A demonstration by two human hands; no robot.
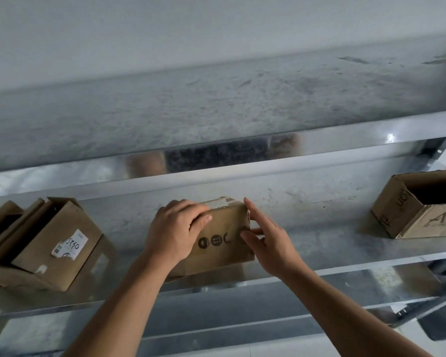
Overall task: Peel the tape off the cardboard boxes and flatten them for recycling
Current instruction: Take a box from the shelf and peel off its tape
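- Left hand point(177, 229) is gripping the box point(220, 238) over its top-left edge, fingers curled shut on it.
- Right hand point(267, 239) is touching the box's right end, fingers spread loosely.
- Box is sitting mid-shelf point(307, 210), long axis left-right.
- Tape point(218, 202) is lying beyond the left fingertips, which are nearer to it.

The single head view looks forward and steeply down at a metal shelf point(307, 220), close enough that both forearms enter from six o'clock; a wall fills twelve o'clock.
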